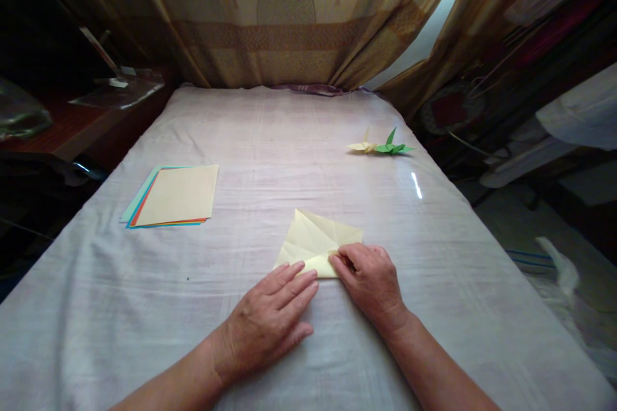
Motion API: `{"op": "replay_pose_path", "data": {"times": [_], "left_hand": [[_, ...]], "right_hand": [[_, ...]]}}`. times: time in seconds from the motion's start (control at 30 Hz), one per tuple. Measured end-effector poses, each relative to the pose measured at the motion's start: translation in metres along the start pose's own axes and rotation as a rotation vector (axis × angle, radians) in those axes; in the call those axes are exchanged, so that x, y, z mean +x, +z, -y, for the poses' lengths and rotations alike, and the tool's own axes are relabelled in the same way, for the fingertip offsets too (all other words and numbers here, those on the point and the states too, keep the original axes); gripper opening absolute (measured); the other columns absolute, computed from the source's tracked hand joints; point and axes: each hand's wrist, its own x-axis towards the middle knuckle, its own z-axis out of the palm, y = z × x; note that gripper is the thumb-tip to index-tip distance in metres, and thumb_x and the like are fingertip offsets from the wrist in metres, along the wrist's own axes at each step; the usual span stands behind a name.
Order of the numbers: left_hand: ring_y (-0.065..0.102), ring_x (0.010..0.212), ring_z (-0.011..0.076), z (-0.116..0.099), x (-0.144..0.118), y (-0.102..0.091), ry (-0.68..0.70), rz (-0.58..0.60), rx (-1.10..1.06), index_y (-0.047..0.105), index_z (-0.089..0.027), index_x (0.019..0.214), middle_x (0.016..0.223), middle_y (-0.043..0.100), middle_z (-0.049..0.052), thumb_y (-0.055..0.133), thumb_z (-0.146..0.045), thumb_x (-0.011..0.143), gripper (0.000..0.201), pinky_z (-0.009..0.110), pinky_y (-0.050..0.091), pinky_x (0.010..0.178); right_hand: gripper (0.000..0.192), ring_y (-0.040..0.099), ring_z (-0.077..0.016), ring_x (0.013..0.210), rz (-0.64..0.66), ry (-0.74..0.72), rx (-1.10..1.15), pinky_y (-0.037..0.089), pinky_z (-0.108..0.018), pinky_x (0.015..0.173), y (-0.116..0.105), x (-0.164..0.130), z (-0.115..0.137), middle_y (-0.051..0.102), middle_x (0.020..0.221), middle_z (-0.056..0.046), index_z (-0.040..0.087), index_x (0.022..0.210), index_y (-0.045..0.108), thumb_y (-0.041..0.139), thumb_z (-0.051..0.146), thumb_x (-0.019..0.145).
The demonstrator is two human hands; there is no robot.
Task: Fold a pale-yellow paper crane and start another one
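Observation:
A creased sheet of pale yellow origami paper (318, 237) lies on the cloth in front of me, its near edge folded over. My left hand (272, 308) rests flat with fingers stretched out, the fingertips on the paper's near left part. On the right side of the fold, my right hand (371, 276) pinches the paper between thumb and curled fingers. The right fingers partly hide that corner.
A stack of coloured square papers (180, 196), cream on top, lies to the left. Two folded paper cranes, one cream (364, 146) and one green (394, 146), stand at the far right. Behind the cloth-covered surface (260, 135) hangs a patterned curtain (284, 13).

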Motion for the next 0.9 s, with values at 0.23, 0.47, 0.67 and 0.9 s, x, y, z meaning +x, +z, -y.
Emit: {"op": "replay_pose_path", "data": {"times": [0.23, 0.47, 0.67, 0.9], "left_hand": [[0.039, 0.139, 0.0283, 0.001, -0.004, 0.009, -0.002, 0.213, 0.016, 0.041, -0.010, 0.143, 0.149, 0.043, 0.014, 0.042, -0.057, 0.096, 0.066, 0.045, 0.035, 0.115], [0.038, 0.140, 0.0274, 0.001, -0.006, 0.009, -0.030, 0.237, -0.009, 0.038, -0.012, 0.146, 0.150, 0.043, 0.012, 0.043, -0.058, 0.096, 0.068, 0.045, 0.035, 0.115], [0.041, 0.138, 0.0269, 0.004, -0.005, 0.011, -0.022, 0.243, -0.006, 0.040, -0.012, 0.145, 0.148, 0.045, 0.012, 0.042, -0.058, 0.096, 0.067, 0.043, 0.036, 0.114], [0.045, 0.135, 0.0276, 0.018, 0.024, 0.017, -0.019, 0.263, 0.043, 0.047, -0.013, 0.140, 0.145, 0.049, 0.012, 0.042, -0.052, 0.098, 0.058, 0.043, 0.035, 0.114]], "right_hand": [[0.029, 0.055, -0.0144, 0.060, -0.002, -0.002, -0.010, 0.032, -0.028, 0.071, 0.002, -0.002, -0.001, 0.063, 0.062, 0.001, 0.021, 0.068, 0.057, 0.050, 0.030, 0.095], [0.031, 0.053, -0.0147, 0.058, -0.017, 0.000, -0.012, 0.031, -0.029, 0.070, 0.002, 0.000, 0.000, 0.060, 0.060, 0.002, 0.022, 0.066, 0.055, 0.050, 0.030, 0.095], [0.030, 0.054, -0.0151, 0.061, -0.013, -0.022, -0.003, 0.031, -0.029, 0.070, 0.002, -0.001, -0.002, 0.063, 0.064, 0.001, 0.021, 0.068, 0.058, 0.049, 0.030, 0.096], [0.031, 0.055, -0.0150, 0.061, -0.052, -0.023, -0.076, 0.031, -0.029, 0.069, 0.001, 0.012, -0.020, 0.065, 0.066, 0.000, 0.021, 0.068, 0.059, 0.050, 0.030, 0.096]]}}
